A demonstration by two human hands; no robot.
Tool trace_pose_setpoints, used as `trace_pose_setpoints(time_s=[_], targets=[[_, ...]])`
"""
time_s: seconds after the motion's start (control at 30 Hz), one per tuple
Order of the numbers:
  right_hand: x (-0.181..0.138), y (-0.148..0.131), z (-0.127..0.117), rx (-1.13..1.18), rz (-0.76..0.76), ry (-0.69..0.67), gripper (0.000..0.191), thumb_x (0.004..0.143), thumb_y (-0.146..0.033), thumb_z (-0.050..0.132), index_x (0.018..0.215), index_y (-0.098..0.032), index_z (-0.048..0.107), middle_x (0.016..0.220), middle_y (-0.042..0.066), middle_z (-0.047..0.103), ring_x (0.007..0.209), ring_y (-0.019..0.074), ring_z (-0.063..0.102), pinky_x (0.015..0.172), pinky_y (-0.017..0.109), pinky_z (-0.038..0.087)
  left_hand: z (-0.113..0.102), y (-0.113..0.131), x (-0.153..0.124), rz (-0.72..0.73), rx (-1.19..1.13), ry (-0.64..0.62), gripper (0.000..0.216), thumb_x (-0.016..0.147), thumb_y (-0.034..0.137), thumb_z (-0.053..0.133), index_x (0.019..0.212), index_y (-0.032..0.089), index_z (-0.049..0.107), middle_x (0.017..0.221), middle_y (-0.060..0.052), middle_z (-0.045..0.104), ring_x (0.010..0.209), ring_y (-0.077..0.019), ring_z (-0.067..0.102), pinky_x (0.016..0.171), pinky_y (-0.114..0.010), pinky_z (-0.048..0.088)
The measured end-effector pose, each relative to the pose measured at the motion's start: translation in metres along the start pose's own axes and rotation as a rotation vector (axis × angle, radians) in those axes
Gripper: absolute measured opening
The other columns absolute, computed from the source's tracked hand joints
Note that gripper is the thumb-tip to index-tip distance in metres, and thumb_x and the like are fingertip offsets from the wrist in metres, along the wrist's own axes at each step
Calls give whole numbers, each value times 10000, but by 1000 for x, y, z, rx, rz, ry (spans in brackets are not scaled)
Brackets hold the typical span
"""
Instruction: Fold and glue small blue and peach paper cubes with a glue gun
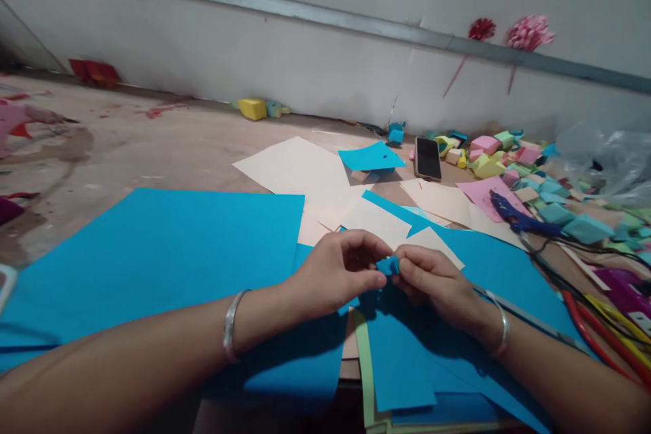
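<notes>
A small folded piece of blue paper [387,265] is held up between my two hands, over the blue sheets. My right hand [432,278] pinches its right end between thumb and fingers. The thumb and fingertips of my left hand [343,268] close round its left end. Under the hands lie large blue paper sheets [488,264], with cream paper pieces [381,220] just beyond. Another big blue sheet [203,237] spreads out under my left forearm.
On the right are a blue glue gun [523,215], scissors with red handles [593,336], and a heap of folded paper shapes [554,186]. A phone [428,159] lies near the wall. Another person's hand [45,115] is at the far left.
</notes>
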State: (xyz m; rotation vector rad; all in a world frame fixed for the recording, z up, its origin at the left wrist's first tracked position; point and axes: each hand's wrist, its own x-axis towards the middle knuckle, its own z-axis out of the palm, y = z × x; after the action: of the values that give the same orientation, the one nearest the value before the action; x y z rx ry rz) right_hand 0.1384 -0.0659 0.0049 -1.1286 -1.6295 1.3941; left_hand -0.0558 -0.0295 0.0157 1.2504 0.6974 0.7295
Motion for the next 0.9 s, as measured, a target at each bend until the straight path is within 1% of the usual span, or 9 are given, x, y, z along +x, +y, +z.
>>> trace_pose_setpoints(time_s=[0.07,0.17,0.27,0.33,0.4,0.5,0.63,0.77,0.9], targets=[[0,-1,-1,-26,8,9,413,950,-502,453,703,-176,514,604,-28,451,504,88,372,432,221,283,0,-1,0,0,14,-5,297,631,152,791,894,127,654,767,-27,659,714,-147,623,690,-306,511],[-2,-4,-2,-197,-104,129,391,969,-482,414,791,-175,578,677,-1,514,580,110,446,492,235,349,0,0,-1,38,123,44,275,655,175,788,903,125,680,757,-26,651,708,-146,612,690,-306,510],[-6,-9,-1,-393,-234,257,245,899,-420,569,933,-182,614,721,-1,549,619,124,480,529,246,387,0,3,-4,116,296,78,250,695,225,782,917,137,707,827,-42,665,725,-146,610,683,-294,507],[-9,-12,1,-488,-281,315,182,835,-327,657,945,-186,623,695,-16,546,594,118,470,525,244,389,-1,5,-5,154,397,73,249,705,266,787,912,147,715,847,-47,672,734,-150,612,679,-287,502],[-10,-14,3,-509,-304,353,115,830,-258,650,919,-187,640,665,-23,547,584,115,480,528,243,397,-1,5,-4,183,490,77,245,707,297,792,891,155,715,815,-39,669,718,-147,603,657,-274,491],[-10,-14,4,-427,-257,334,112,876,-238,581,933,-185,662,666,-14,579,567,111,510,505,239,404,-1,6,-4,224,580,99,219,718,303,786,858,161,693,799,-27,663,694,-135,590,634,-256,479],[-5,-9,3,-364,-184,293,139,885,-233,557,931,-179,676,684,-4,613,579,115,531,509,238,418,-1,6,-4,227,556,64,202,709,243,787,837,148,663,820,-26,654,717,-133,604,654,-247,501],[-3,-4,4,-368,-178,316,124,867,-228,567,896,-179,678,759,19,660,648,134,572,549,249,442,0,8,-5,211,517,34,153,760,206,718,887,133,674,879,-55,663,789,-151,632,707,-264,524],[-4,-5,6,-394,-183,321,110,859,-234,572,869,-182,669,716,7,633,613,127,543,530,246,416,1,9,-5,235,557,12,50,802,186,648,803,147,679,852,-51,664,807,-152,615,699,-254,497]])
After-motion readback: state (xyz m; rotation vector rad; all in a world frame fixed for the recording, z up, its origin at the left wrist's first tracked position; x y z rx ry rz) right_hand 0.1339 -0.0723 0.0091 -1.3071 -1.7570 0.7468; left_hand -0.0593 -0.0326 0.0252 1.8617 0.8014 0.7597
